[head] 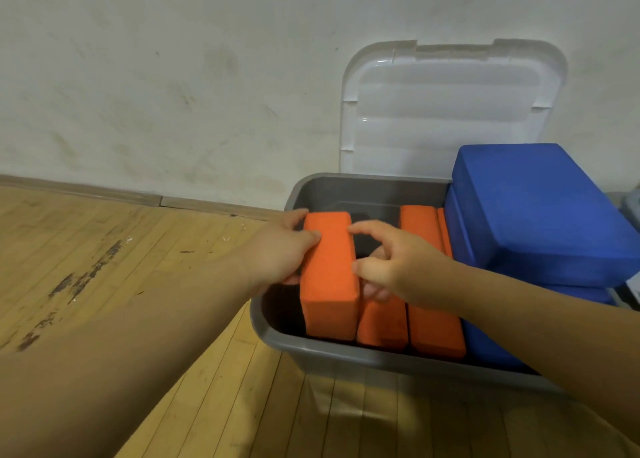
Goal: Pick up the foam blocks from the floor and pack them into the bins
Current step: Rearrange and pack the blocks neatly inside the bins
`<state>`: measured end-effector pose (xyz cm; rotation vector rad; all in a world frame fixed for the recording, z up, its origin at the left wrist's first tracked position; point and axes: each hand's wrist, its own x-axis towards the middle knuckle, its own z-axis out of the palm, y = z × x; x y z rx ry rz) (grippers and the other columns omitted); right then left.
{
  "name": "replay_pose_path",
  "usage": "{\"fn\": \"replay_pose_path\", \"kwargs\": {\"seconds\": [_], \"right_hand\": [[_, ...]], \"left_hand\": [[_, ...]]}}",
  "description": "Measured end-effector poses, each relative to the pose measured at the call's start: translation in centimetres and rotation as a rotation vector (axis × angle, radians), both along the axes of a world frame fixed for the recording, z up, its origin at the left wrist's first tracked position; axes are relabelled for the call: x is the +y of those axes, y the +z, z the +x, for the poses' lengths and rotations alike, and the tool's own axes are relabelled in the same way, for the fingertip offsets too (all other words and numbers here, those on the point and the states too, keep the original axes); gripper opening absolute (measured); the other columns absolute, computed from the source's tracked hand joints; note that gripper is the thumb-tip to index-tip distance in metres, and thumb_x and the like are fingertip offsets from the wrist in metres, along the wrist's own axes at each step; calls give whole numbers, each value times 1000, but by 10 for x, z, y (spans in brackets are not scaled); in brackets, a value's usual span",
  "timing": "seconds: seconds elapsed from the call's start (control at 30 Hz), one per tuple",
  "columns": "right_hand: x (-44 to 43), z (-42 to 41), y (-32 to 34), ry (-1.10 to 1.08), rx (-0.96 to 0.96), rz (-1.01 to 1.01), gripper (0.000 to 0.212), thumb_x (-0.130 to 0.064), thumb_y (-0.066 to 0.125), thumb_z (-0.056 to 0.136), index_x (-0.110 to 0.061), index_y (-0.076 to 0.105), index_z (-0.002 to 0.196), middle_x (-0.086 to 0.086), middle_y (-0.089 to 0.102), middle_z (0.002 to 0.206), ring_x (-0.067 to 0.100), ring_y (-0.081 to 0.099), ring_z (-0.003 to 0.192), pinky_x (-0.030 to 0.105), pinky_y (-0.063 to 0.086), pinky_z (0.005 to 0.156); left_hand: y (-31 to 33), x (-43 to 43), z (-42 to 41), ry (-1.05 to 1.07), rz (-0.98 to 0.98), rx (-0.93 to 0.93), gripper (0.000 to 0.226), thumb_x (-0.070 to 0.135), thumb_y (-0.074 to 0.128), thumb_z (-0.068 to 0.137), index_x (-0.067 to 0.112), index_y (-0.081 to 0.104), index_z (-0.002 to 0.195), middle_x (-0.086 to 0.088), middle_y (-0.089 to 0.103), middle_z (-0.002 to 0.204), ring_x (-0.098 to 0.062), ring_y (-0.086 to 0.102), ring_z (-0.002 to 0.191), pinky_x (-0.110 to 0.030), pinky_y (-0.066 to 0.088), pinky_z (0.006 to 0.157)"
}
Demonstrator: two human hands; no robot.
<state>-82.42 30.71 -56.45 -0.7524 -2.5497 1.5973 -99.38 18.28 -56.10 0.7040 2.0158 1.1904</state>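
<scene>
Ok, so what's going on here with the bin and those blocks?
A person is packing foam blocks. The left grip and right grip hold an orange foam block on edge at the left end of the grey bin, sitting higher than the other orange blocks beside it. Blue blocks are stacked at the right end. The white lid leans against the wall behind.

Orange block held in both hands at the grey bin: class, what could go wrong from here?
1. The right hand has fingers in the gap between the orange block and its lower neighbour; pushing down could pinch them.
2. The top blue block stands tilted above the bin rim; a nudge might slide it off, and the lid may not shut.
</scene>
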Motion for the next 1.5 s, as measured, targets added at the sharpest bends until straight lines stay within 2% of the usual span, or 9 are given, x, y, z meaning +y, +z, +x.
{"fn": "replay_pose_path", "kwargs": {"seconds": [0.1, 0.17, 0.27, 0.47, 0.63, 0.8, 1.13, 1.33, 1.5], "right_hand": [[13, 1, -19, 90, -165, 156, 59, -21, 71, 91, -24, 50, 147, -2, 74, 80, 8, 71, 75, 16, 55, 71], [16, 4, -29, 200, -309, 393, 66, -38, 77, 88, -30, 51, 148, -13, 69, 110, 1, 64, 98, 4, 40, 82], [20, 8, -45, 203, -413, 508, 75, -49, 77, 84, -41, 44, 151, -10, 43, 156, 13, 41, 141, 23, 33, 110], [17, 8, -40, 211, -454, 540, 79, -52, 77, 82, -37, 43, 152, -4, 42, 158, 20, 42, 141, 32, 37, 112], [29, 20, 22, 226, -437, 1056, 63, -49, 67, 88, -31, 47, 145, 4, 54, 130, 27, 53, 119, 40, 49, 95], [71, 56, 71, 103, -425, 1240, 65, -59, 64, 84, -40, 46, 143, 2, 49, 127, 28, 45, 116, 42, 41, 92], [132, 146, 71, -298, -511, 777, 93, -94, 37, 74, -53, 20, 155, -4, 5, 169, 39, 21, 149, 56, 26, 118], [132, 156, 53, -392, -335, 508, 89, -83, 47, 84, -46, 17, 159, -4, 1, 169, 26, 22, 153, 43, 25, 119], [135, 143, 49, -368, -23, 328, 58, -54, 41, 104, -43, 24, 158, -12, 22, 166, 13, 23, 152, 33, 18, 124]], "left_hand": [[-31, -4, 7, -139, -197, 142, 67, 27, 61, 100, 35, 28, 158, -4, 62, 133, -27, 68, 106, -47, 62, 85], [-46, -4, 16, -302, -354, 220, 77, 25, 62, 99, 32, 19, 162, -7, 61, 136, -31, 67, 113, -45, 59, 93], [-52, 2, 16, -403, -469, 400, 81, 33, 61, 100, 26, 12, 163, -6, 48, 154, -27, 52, 133, -34, 42, 107], [-52, 6, 10, -367, -460, 427, 78, 34, 70, 95, 27, 28, 160, -4, 57, 142, -24, 59, 120, -38, 50, 100], [-47, 9, 17, -258, -389, 538, 69, 40, 73, 90, 26, 43, 150, -2, 60, 133, -23, 60, 115, -34, 48, 94], [-28, 47, 52, -306, -201, 588, 71, 38, 76, 87, 26, 44, 149, -6, 56, 130, -17, 58, 102, -27, 43, 92], [-17, 111, 153, -517, 60, 457, 98, 41, 83, 80, 36, 25, 159, 21, 54, 106, 6, 57, 84, -5, 38, 71], [-14, 114, 169, -481, 179, 261, 93, 43, 76, 89, 46, 15, 160, 26, 61, 122, 10, 62, 101, -6, 45, 85], [14, 107, 156, -324, 324, 206, 99, 58, 76, 80, 56, 13, 156, 33, 61, 129, 7, 63, 114, -30, 49, 105]]}}
